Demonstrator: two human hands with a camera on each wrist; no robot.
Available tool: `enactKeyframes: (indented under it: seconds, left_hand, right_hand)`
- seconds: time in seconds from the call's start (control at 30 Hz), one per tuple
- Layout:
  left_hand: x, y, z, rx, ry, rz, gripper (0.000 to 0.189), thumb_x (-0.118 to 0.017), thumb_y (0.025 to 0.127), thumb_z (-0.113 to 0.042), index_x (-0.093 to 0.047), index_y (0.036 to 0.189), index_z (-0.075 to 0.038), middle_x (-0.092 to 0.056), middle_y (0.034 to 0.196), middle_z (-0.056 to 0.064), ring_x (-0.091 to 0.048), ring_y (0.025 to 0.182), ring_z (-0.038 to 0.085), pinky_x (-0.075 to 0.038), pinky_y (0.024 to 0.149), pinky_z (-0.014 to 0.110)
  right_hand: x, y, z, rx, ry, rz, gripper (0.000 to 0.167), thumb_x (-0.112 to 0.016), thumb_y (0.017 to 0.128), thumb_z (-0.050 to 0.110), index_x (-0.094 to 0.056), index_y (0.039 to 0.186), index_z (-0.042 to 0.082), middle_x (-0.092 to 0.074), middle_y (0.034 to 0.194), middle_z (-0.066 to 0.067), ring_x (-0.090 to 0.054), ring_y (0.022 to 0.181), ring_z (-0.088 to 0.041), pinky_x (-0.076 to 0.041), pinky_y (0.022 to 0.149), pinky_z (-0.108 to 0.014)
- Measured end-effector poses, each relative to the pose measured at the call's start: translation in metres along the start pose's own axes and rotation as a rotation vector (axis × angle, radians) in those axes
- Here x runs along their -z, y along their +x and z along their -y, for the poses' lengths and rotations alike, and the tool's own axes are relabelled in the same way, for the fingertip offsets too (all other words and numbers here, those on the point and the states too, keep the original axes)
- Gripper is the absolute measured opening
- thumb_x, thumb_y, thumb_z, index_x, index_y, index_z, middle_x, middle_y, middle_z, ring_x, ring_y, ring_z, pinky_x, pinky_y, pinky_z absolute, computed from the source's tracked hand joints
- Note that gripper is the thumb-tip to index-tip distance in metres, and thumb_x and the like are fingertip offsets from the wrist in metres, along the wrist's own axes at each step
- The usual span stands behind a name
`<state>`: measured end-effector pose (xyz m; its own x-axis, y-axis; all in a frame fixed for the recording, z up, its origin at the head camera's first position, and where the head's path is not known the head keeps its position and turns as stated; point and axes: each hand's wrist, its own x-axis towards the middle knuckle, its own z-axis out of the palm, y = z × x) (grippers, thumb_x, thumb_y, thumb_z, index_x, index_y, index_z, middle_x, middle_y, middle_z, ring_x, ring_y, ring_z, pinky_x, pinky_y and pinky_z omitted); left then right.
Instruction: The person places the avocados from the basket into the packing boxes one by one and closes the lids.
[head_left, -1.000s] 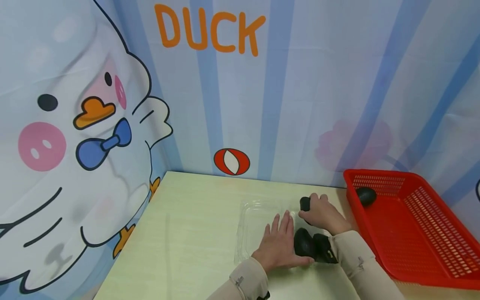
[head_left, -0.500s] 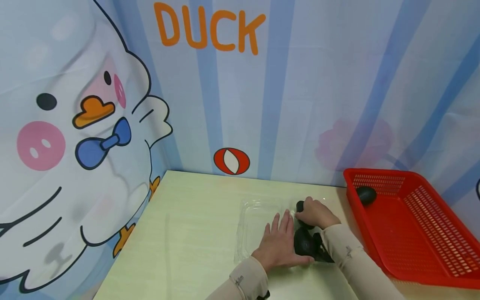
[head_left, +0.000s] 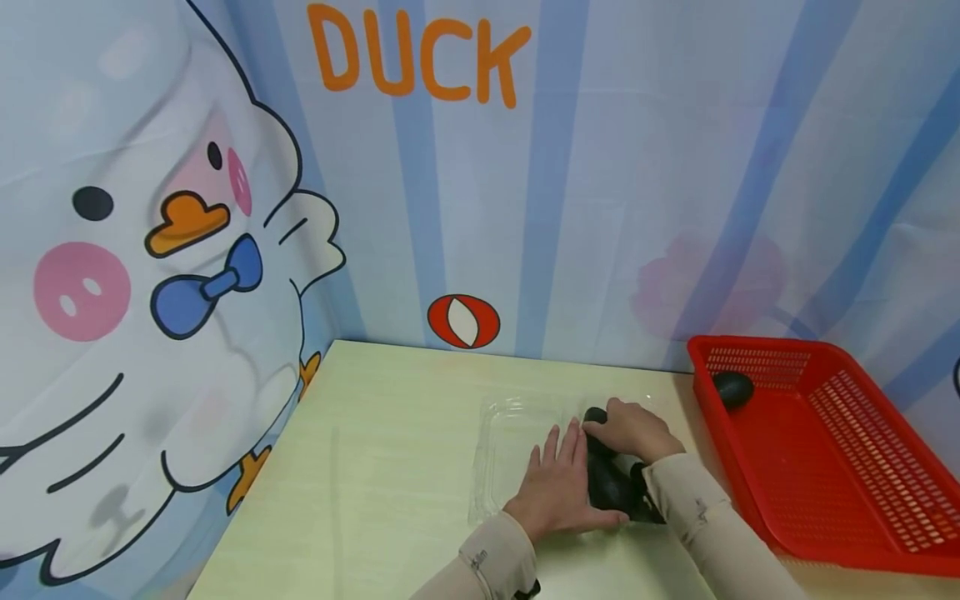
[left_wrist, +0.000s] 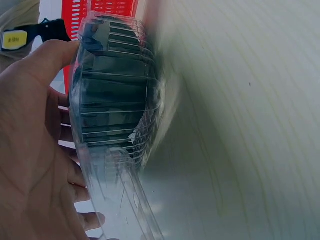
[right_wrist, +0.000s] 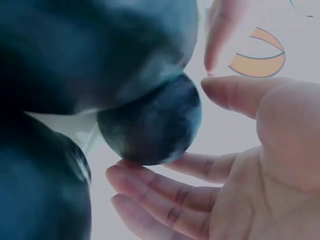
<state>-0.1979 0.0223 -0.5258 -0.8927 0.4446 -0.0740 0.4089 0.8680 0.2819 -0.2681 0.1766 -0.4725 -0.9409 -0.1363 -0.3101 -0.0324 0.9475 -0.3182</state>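
Observation:
A clear plastic clamshell container (head_left: pixel 491 454) lies on the table with dark green avocados in its right half. My left hand (head_left: pixel 553 493) rests along the middle of the container, fingers straight and spread, thumb at its near edge beside a large avocado (head_left: pixel 611 487). My right hand (head_left: pixel 636 429) holds another avocado (head_left: pixel 596 415) at the far side of that half. In the right wrist view, thumb and fingers sit around this dark rounded avocado (right_wrist: pixel 152 122), which touches a bigger one (right_wrist: pixel 100 55). Ribbed container walls (left_wrist: pixel 115 90) with dark fruit behind them fill the left wrist view's upper part.
To the right stands a red perforated plastic basket (head_left: pixel 795 467) with one avocado (head_left: pixel 732 389) in its far left corner. A printed duck curtain (head_left: pixel 480 208) hangs behind the pale wooden table (head_left: pixel 397 467).
My right hand has moved left with its avocado, bringing it close to the large avocado and the left fingertips. The left hand has stayed in place.

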Motion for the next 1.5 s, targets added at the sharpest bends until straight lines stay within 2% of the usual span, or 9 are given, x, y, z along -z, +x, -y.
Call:
enactKeyframes:
  seconds: [0.37,0.57,0.8,1.07,1.17,1.27,1.33,1.4,1.5]
  left_hand:
    - [-0.001,0.002,-0.001,0.025,0.000,0.007,0.122,-0.054,0.076,-0.089,-0.018,0.164,-0.012,-0.005,0.172,0.001,-0.020,0.155,0.031,-0.033,0.117,0.054]
    - [-0.002,0.002,-0.002,0.021,0.002,0.002,0.123,-0.054,0.076,-0.089,-0.019,0.163,-0.010,-0.006,0.172,0.003,-0.020,0.155,0.031,-0.033,0.117,0.053]
    - [-0.001,0.001,-0.001,0.015,-0.001,-0.002,0.123,-0.055,0.076,-0.089,-0.019,0.163,-0.009,-0.007,0.172,0.004,-0.020,0.155,0.032,-0.033,0.117,0.054]
    - [-0.001,0.000,-0.001,0.006,0.004,-0.009,0.123,-0.056,0.076,-0.088,-0.019,0.163,-0.009,-0.008,0.172,0.005,-0.020,0.155,0.032,-0.033,0.117,0.054]
    - [-0.001,0.000,-0.001,0.002,0.010,-0.007,0.123,-0.056,0.076,-0.087,-0.020,0.163,-0.008,-0.008,0.172,0.005,-0.020,0.155,0.032,-0.033,0.117,0.054]
    - [0.000,0.000,-0.001,0.001,0.011,-0.002,0.123,-0.056,0.076,-0.087,-0.020,0.163,-0.008,-0.008,0.172,0.005,-0.021,0.155,0.032,-0.033,0.117,0.054]
    - [0.000,0.000,-0.001,0.000,0.009,0.002,0.122,-0.056,0.077,-0.087,-0.019,0.163,-0.008,-0.008,0.172,0.005,-0.020,0.155,0.032,-0.033,0.117,0.054]
    - [0.000,0.001,-0.001,-0.001,0.009,0.002,0.122,-0.056,0.076,-0.087,-0.020,0.163,-0.008,-0.008,0.172,0.005,-0.021,0.155,0.032,-0.033,0.117,0.053]
    - [0.000,0.001,-0.001,0.000,0.009,-0.001,0.122,-0.056,0.076,-0.087,-0.020,0.163,-0.009,-0.008,0.172,0.005,-0.021,0.155,0.032,-0.033,0.117,0.053]
  right_hand:
    - [0.020,-0.039,-0.005,0.114,0.015,-0.115,0.060,-0.060,0.099,0.038,-0.056,0.132,-0.012,-0.061,0.130,-0.033,-0.061,0.114,-0.046,-0.049,0.096,-0.062]
    - [0.046,-0.065,-0.015,0.152,0.060,-0.235,0.055,-0.060,0.100,0.038,-0.060,0.129,-0.009,-0.070,0.113,-0.025,-0.068,0.094,-0.035,-0.057,0.078,-0.054]
    - [0.087,-0.079,-0.043,0.119,0.064,-0.255,0.060,-0.053,0.103,0.048,-0.058,0.131,-0.006,-0.066,0.109,-0.023,-0.065,0.088,-0.031,-0.055,0.065,-0.046]
    - [0.116,-0.061,-0.103,0.062,0.028,-0.159,0.033,-0.048,0.105,0.032,-0.058,0.102,0.000,-0.049,0.071,-0.004,-0.044,0.062,-0.018,-0.036,0.055,-0.033]
    - [0.118,-0.046,-0.126,0.043,0.009,-0.121,0.034,-0.049,0.104,0.026,-0.055,0.110,-0.007,-0.051,0.079,-0.011,-0.046,0.067,-0.021,-0.039,0.058,-0.035]
    - [0.117,-0.032,-0.144,0.040,-0.017,-0.102,0.049,-0.052,0.103,0.023,-0.047,0.132,-0.016,-0.059,0.109,-0.032,-0.059,0.087,-0.037,-0.051,0.070,-0.048]
    - [0.115,-0.023,-0.152,0.045,-0.041,-0.105,0.054,-0.054,0.102,0.021,-0.043,0.138,-0.018,-0.054,0.126,-0.040,-0.058,0.104,-0.049,-0.051,0.082,-0.059]
    - [0.112,-0.013,-0.160,0.073,-0.074,-0.125,0.055,-0.056,0.102,0.017,-0.042,0.140,-0.019,-0.049,0.135,-0.043,-0.057,0.110,-0.051,-0.049,0.089,-0.064]
    - [0.107,0.003,-0.170,0.119,-0.115,-0.166,0.051,-0.058,0.100,0.014,-0.046,0.137,-0.019,-0.053,0.130,-0.042,-0.058,0.109,-0.052,-0.048,0.090,-0.065]
